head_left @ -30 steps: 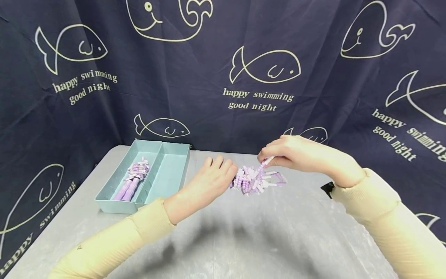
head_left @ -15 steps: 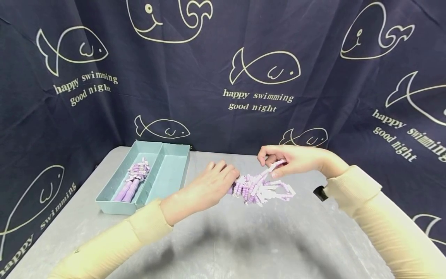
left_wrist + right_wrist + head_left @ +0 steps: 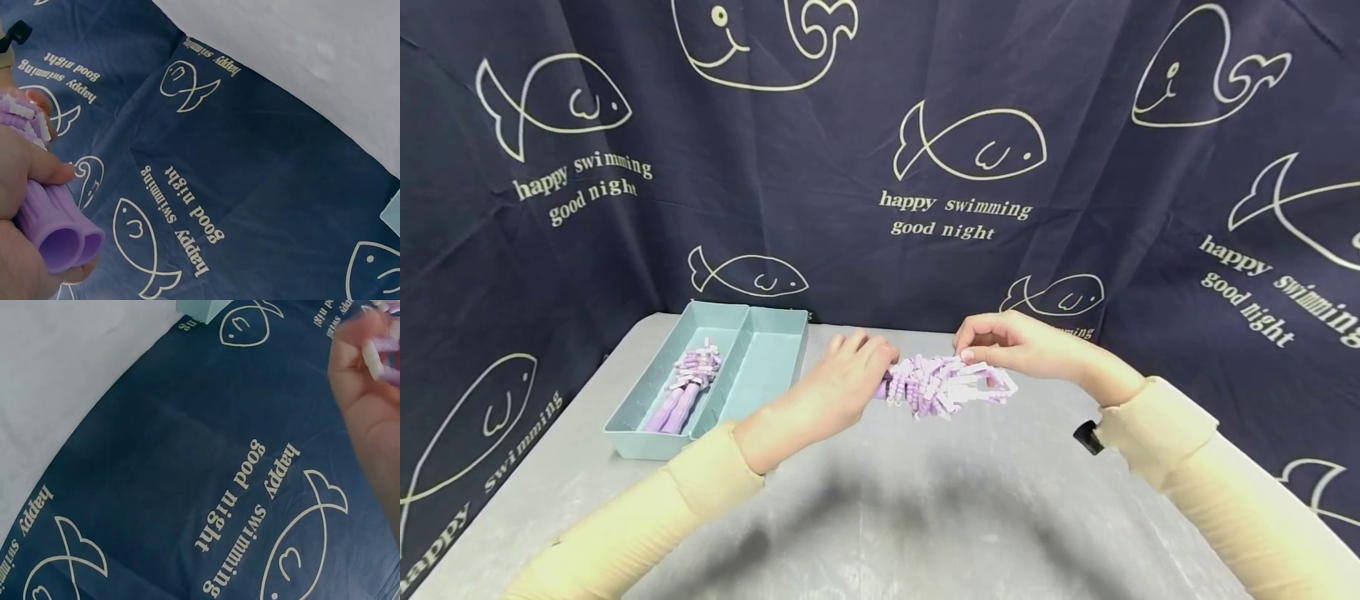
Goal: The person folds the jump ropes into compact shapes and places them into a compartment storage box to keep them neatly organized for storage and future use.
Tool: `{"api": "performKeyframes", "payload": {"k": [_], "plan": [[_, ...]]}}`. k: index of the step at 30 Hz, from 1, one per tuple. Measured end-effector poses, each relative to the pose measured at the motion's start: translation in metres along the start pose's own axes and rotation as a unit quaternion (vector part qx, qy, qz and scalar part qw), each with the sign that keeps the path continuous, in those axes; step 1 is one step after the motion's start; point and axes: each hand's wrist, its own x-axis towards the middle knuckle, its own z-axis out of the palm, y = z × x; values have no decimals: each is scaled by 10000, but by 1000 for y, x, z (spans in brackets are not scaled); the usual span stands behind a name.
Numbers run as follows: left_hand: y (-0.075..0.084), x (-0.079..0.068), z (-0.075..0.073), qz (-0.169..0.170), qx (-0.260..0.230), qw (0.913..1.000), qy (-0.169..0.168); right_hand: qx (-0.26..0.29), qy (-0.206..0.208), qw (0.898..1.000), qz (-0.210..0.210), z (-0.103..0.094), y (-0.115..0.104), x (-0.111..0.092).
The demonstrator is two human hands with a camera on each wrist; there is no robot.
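A purple and white beaded jump rope (image 3: pixel 951 383), gathered into a bundle, is up in front of the person near the table's back edge. My left hand (image 3: pixel 847 375) grips its two purple handles; their hollow ends (image 3: pixel 60 249) poke out of the fist in the left wrist view. At the bundle's upper far side, my right hand (image 3: pixel 1026 342) curls its fingers, with thumb and index finger pinching at the beads. The right wrist view catches only part of that hand (image 3: pixel 365 394), beside a loop of beads (image 3: pixel 374 359).
On the left of the grey table (image 3: pixel 880 517) stands a pale teal tray (image 3: pixel 651 448) with two long compartments. Another bundled beaded jump rope (image 3: pixel 688 383) with purple handles lies in its left compartment. A dark blue cloth (image 3: pixel 842 167) with fish drawings hangs behind and around the table.
The loose strand the right hand held up has come down against the bundle. The right hand has lowered slightly; the left hand has shifted a little left with the rope.
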Motion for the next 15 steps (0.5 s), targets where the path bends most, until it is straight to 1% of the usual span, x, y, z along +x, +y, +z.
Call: {"api": "performKeyframes", "payload": {"k": [3,7,11,15], "plan": [[-2,-1,1,-140,-54,9999,-20,-223,187,9996,10,-1,-3,0],[-3,-1,3,-328,-99,9994,-34,-426,216,9988,72,-5,-9,0],[-5,-1,3,-463,-66,9989,-61,-204,155,9982,536,-10,-18,-3],[-8,-1,2,-586,43,9982,-155,-445,21,9970,633,-12,-25,-4]]}}
